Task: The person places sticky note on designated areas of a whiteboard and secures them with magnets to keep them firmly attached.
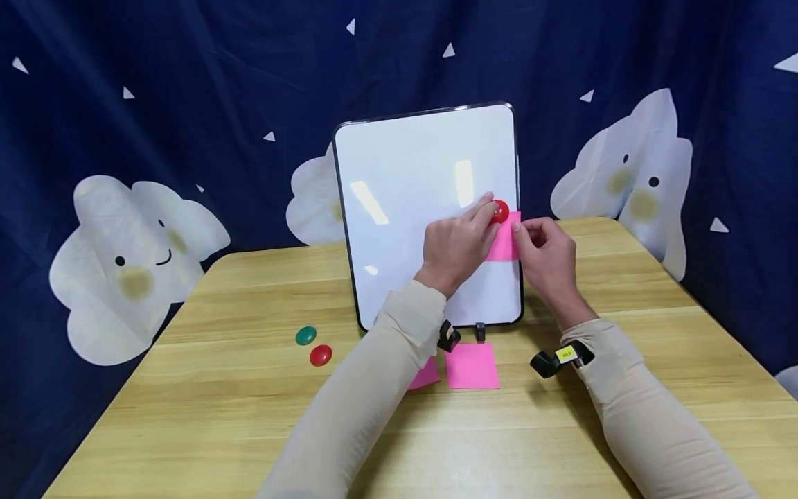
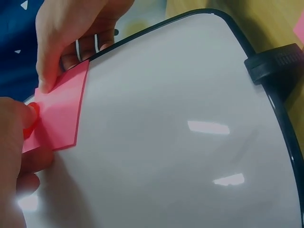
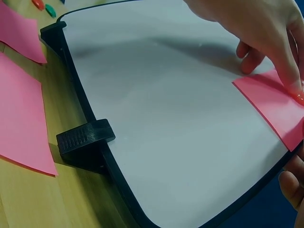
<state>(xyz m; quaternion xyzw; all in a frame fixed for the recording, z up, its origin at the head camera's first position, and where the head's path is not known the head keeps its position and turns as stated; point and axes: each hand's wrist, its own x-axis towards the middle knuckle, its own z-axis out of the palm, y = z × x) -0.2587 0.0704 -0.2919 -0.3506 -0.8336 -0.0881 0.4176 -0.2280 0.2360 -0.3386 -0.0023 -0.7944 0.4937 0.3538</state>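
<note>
**Pink note [image 1: 506,244] held at right rim of whiteboard [image 1: 405,180], both hands on it**

Whiteboard stands on the desk [image 1: 249,423], toward the far edge. Pink note sits on its face, right edge at the right rim, about mid-height. Left hand [image 1: 458,244]: fingers bent, gripping a red disc [image 1: 501,211] against the note's upper part. Right hand [image 1: 551,256]: thumb on the note's outer edge, other fingers curled behind the rim, pinching.

Room: wide stretch of white face between note and left rim; note itself has none to spare on the right. Hands close together, disc and thumb near each other. Desk runs on from the board to its right edge.

Between board and near desk edge: a square note [image 1: 472,366] and a second note [image 1: 425,375]. Off the board's bottom-left corner, toward the left desk edge: green disc [image 1: 305,336], loose red disc [image 1: 321,355] just beside it.

Views: head has the second note partly under the left sleeve [image 1: 374,374]; right wrist shows more of it, plus two black clips, one near the bottom-left corner [image 3: 52,35], one further right [image 3: 85,137]. Left wrist shows the fingers behind the rim, which head hides.
</note>
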